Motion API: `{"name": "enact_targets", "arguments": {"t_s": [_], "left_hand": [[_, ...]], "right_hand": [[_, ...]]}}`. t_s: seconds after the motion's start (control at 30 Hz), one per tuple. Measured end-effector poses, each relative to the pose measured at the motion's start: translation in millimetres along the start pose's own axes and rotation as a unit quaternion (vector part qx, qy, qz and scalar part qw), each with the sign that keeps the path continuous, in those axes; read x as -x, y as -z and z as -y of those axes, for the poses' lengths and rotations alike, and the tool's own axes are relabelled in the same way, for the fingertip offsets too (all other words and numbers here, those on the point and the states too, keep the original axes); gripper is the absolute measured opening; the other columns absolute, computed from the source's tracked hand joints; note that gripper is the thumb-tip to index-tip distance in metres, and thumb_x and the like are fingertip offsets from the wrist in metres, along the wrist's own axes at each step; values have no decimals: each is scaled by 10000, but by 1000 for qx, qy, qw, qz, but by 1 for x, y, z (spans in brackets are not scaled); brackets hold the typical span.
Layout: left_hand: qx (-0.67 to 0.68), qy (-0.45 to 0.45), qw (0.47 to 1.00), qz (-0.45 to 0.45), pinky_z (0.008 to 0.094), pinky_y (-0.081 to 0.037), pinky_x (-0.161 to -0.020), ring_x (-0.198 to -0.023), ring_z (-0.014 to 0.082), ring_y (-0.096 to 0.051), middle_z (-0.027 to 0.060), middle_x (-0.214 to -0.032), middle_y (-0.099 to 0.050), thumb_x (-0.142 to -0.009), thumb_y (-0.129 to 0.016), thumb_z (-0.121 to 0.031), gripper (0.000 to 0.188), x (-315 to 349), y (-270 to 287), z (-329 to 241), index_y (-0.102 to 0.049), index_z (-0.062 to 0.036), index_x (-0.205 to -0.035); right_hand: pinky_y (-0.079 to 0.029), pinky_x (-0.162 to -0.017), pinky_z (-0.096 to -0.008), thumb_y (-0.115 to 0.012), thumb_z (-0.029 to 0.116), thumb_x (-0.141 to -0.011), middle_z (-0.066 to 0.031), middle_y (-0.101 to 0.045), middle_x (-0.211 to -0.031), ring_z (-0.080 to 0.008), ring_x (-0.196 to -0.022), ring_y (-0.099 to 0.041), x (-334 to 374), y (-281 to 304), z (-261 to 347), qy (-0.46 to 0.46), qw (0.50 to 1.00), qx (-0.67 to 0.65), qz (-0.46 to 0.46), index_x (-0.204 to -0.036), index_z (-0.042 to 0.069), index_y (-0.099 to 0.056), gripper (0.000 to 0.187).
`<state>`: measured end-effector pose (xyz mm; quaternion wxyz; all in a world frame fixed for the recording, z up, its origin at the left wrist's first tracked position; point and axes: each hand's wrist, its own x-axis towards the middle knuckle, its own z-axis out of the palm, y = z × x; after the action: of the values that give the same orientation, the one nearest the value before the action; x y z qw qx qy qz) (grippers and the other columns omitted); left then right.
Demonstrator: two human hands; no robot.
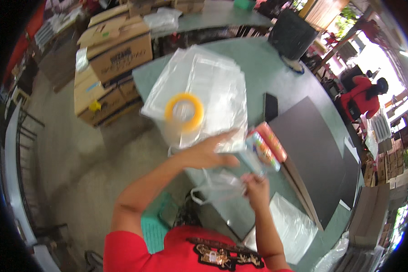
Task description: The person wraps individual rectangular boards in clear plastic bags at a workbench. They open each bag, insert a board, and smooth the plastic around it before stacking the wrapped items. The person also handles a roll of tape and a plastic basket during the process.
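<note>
My left hand [206,152] reaches over the near edge of a stack of clear plastic sleeves [217,86], its fingers stretched out and thumb apart; motion blurs it slightly. My right hand [257,189] is closed on the edge of a crumpled clear plastic bag [220,183], which hangs between my hands near the table edge. Just beyond the right hand lie a colourful printed packet [264,152] and a red packet [274,141], side by side. A yellow roll of tape [198,113] rests on the sleeves.
Dark flat boards [308,145] cover the right of the green table [254,56], with a black phone-like object [270,106] beyond. More clear sleeves [294,226] lie near my right forearm. Cardboard boxes [118,59] stand at left, a black chair [292,34] beyond the table. Another person [362,97] is far right.
</note>
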<state>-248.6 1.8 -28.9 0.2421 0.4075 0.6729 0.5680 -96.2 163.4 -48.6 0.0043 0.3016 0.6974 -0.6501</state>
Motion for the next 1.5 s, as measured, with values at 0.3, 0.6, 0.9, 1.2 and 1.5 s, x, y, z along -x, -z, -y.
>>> {"name": "enact_targets", "arguments": {"t_s": [0.3,0.6,0.9,1.2,1.5], "left_hand": [[458,72,865,-190,264,-426,-652,-717,140,-535,56,-836,-564,-853,-460,-313,325,113,-133,17,-505,-79,-1074],[366,239,839,-324,240,-384,-425,-457,140,-484,25,-627,-554,-826,-473,-171,187,229,-315,64,-600,-51,-893],[-84,463,670,-574,406,-419,-620,-709,347,-570,249,-755,-562,-792,-440,-514,609,421,-371,158,-534,80,-891],[-170,392,899,-95,407,-417,-587,-701,382,-547,232,-730,-557,-762,-511,-156,209,394,-431,168,-538,50,-751],[-257,387,874,-144,429,-387,-792,-924,420,-482,258,-1010,-478,-658,-388,123,408,534,-482,208,-449,19,-1048]], "right_hand": [[-442,-688,-238,-552,46,-783,-55,-562,-856,-141,-743,-547,60,100,1,323,920,-67,-213,-855,23,-545,76],[-372,-861,-312,-568,12,-728,-158,-514,-1086,-238,-1011,-493,198,68,-153,235,875,294,305,-936,-4,-586,210],[-430,-782,-292,-552,100,-780,-124,-575,-976,-216,-930,-543,265,169,-331,-147,869,335,332,-964,10,-579,206],[-411,-818,-356,-516,247,-771,-147,-571,-991,-270,-958,-525,373,338,-578,-187,731,605,256,-944,51,-586,271],[-262,-968,-380,-503,348,-766,-150,-417,-1219,-312,-1146,-349,341,417,-630,-308,789,515,-130,-1140,110,-471,444]]}}
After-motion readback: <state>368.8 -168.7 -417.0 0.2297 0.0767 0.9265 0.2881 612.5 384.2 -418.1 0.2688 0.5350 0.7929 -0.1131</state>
